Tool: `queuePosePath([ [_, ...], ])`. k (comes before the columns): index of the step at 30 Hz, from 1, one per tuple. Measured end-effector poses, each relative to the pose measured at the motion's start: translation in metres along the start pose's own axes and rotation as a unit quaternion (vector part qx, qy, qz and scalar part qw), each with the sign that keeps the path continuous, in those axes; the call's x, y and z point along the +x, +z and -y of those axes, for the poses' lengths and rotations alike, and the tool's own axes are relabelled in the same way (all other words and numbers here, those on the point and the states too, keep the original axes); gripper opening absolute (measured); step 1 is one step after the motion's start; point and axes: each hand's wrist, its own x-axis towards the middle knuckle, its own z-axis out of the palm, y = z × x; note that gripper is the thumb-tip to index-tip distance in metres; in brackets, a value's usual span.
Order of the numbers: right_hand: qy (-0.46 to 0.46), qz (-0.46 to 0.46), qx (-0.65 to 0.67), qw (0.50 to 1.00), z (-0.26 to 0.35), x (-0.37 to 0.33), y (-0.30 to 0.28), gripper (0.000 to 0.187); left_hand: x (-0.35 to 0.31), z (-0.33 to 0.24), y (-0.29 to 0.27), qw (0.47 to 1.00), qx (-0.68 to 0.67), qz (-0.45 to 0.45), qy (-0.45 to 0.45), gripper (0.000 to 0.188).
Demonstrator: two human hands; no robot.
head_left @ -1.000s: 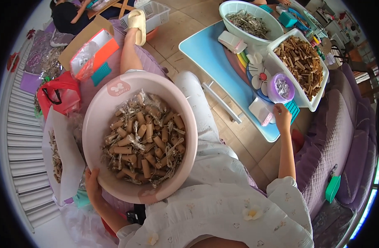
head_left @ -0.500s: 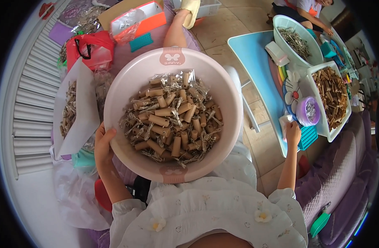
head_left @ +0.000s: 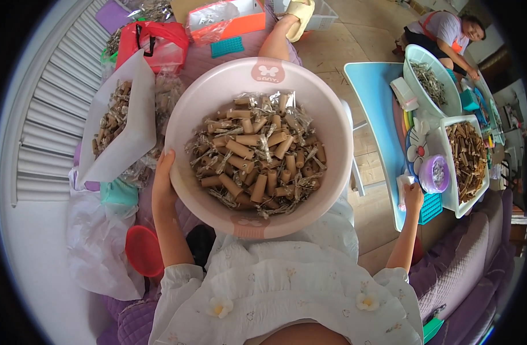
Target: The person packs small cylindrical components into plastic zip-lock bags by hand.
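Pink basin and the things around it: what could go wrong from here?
1. Only the left hand is at the pink basin, and what supports it underneath is hidden; it might tip and spill the heaped brown tubes.
2. The purple tub stands close beside the right hand, so a careless move could knock it.
3. The white box looks tilted; its contents might slide out.

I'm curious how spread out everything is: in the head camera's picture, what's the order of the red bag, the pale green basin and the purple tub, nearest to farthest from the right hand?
From the right hand:
1. Purple tub: right beside it.
2. Pale green basin: ahead, toward the table's far end.
3. Red bag: far off to the left.
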Motion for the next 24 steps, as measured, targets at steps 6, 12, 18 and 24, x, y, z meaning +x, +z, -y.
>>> queuePosePath([
  [6,0.006,-0.018,0.009,1.0,0.001,0.0,0.005,0.026,0.001,0.0,-0.008,0.995,0.054,0.034,0.073,0.046],
  [12,-0.04,-0.081,0.047,0.995,0.015,-0.011,-0.021,0.02,-0.023,-0.019,0.023,0.839,0.453,-0.197,0.228,0.051],
  [18,-0.171,-0.104,0.213,0.956,0.13,-0.052,-0.142,0.02,-0.054,-0.049,0.052,0.787,0.495,-0.219,0.297,0.039],
  [24,-0.711,-0.075,0.297,0.633,0.252,-0.131,-0.157,0.017,-0.09,-0.011,0.112,0.915,0.215,0.313,0.139,0.042],
])
